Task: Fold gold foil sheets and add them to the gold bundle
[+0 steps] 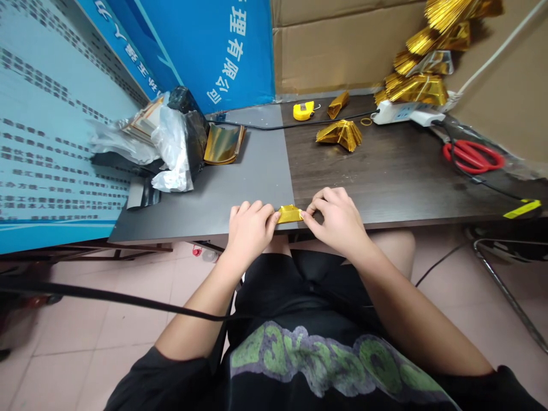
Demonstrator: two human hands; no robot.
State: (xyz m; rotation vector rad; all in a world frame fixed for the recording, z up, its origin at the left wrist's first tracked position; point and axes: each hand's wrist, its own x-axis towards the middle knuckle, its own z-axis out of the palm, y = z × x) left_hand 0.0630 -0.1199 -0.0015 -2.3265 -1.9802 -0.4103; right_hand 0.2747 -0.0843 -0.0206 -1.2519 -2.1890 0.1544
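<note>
Near the front edge of the desk lies a small folded piece of gold foil paper point(289, 214). My left hand point(252, 228) pinches its left end between thumb and curled fingers. At its right end, the thumb and forefinger of my right hand point(336, 216) are closed on the corner. Farther back on the desk is a fanned bundle of folded gold foil paper point(340, 135), and behind it a smaller folded gold piece point(338, 105). A stack of flat gold foil sheets point(223, 145) sits to the left.
A yellow tape measure point(303, 111), a rubber band point(366, 121) and a white power strip point(396, 112) are at the back. Gold fans point(422, 88) pile up at right, near red-handled scissors point(473, 156). Plastic bags point(175, 142) crowd the left. A black cable point(265, 127) crosses the desk.
</note>
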